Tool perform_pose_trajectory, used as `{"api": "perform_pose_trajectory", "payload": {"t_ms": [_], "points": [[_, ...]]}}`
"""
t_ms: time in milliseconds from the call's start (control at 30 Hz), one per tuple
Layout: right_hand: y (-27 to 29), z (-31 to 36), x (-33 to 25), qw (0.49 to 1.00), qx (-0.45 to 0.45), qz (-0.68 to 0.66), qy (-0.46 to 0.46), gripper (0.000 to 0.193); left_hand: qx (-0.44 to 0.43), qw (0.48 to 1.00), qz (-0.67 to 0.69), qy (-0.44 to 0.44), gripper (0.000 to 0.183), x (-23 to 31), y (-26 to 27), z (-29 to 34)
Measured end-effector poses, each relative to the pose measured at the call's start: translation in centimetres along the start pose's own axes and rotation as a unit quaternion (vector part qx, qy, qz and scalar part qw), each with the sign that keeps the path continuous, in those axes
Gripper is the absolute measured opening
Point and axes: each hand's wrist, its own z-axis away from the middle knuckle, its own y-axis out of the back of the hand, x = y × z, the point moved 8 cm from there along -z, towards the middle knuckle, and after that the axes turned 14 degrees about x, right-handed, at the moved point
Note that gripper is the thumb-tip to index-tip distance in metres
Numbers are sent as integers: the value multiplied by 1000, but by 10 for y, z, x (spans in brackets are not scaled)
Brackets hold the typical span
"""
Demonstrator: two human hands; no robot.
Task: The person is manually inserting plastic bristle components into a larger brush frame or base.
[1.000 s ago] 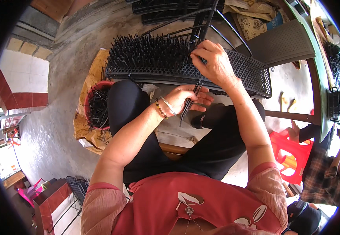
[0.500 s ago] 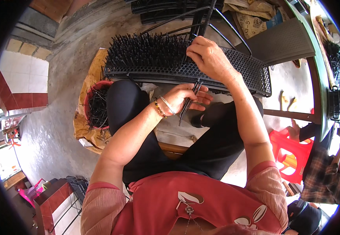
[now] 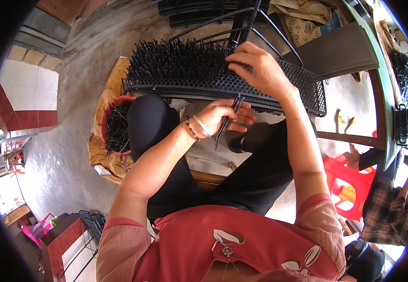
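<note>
A long black perforated rack (image 3: 279, 77) lies across in front of my knees. Its left and middle part bristles with thin black sticks (image 3: 178, 58) standing upright in the holes; the holes further right show bare. At the right edge of the standing sticks is my right hand (image 3: 260, 70), its thumb and forefinger slightly apart, with no stick visible between them. Below the rack's near edge, my left hand (image 3: 220, 117) holds a small bundle of loose black sticks (image 3: 225, 124) under its thumb, its other fingers stretched out behind them.
Left of my knee, a pink basin (image 3: 107, 120) full of loose black sticks stands on brown paper (image 3: 96, 152). Black metal bars (image 3: 246, 23) rise behind the rack. A grey perforated panel (image 3: 340, 51) is at the right. A red stool (image 3: 349, 183) and another person (image 3: 392, 207) are further right.
My right hand's fingers have parted and drawn slightly right from the standing sticks. My left hand with its bundle has hardly moved.
</note>
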Motion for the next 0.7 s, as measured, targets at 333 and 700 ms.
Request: {"api": "perform_pose_trajectory", "payload": {"t_ms": [333,700], "points": [[-26,52,2,814,-249,-337,-402,32,133,918,146,-344,39,118,-2,45],[-20,37,-12,795,-7,-460,-394,24,178,823,266,-470,31,120,18,48]]}}
